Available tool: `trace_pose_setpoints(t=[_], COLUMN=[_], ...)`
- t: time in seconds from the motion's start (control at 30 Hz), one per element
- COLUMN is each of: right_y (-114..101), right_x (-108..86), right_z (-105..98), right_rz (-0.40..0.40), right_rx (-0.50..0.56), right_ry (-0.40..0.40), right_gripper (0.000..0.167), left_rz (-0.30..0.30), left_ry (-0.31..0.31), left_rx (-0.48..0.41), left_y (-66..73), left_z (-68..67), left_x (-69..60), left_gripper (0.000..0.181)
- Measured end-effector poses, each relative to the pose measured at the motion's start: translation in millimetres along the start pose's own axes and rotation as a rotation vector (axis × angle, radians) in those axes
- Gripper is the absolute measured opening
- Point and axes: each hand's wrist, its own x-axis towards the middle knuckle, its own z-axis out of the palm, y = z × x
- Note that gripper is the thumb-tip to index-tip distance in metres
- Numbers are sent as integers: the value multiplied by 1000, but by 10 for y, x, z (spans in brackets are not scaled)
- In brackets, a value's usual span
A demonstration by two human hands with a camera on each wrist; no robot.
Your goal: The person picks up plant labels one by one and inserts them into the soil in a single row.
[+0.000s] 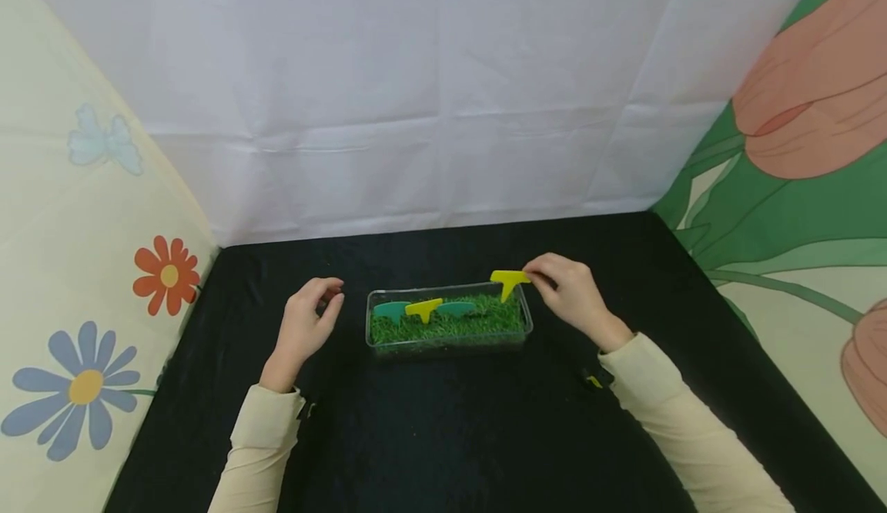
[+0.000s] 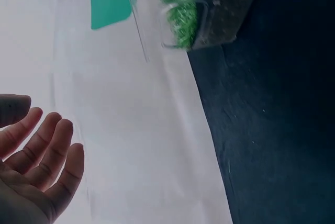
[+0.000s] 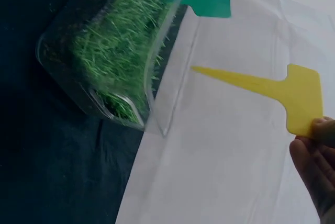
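A clear plastic box of green grass stands mid-table. Along it, a green plant label, a yellow plant label and another green plant label stick up from the grass. My right hand pinches one end of the head of a second yellow plant label between thumb and fingertips. Its pointed stem hangs over the box's right end, apart from the grass in the right wrist view. To the left of the box, my left hand hovers with loosely bent fingers, holding nothing.
A black cloth covers the table. Behind it hangs a white cloth. Flower-printed panels flank both sides, with a red flower on the left one. A small yellow spot shows beside the right sleeve.
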Motion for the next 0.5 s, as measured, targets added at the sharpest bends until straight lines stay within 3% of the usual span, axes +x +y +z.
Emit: trace_pose_setpoints(t=[0.5], right_y=[4], right_x=[-94], right_z=[242], right_rz=[-72], right_rx=[31], right_ry=[-23], right_gripper=[17], left_rz=[-60], left_ry=[64], left_rx=[-11], left_y=[-154], left_z=[-97], left_x=[-22], left_gripper=[17])
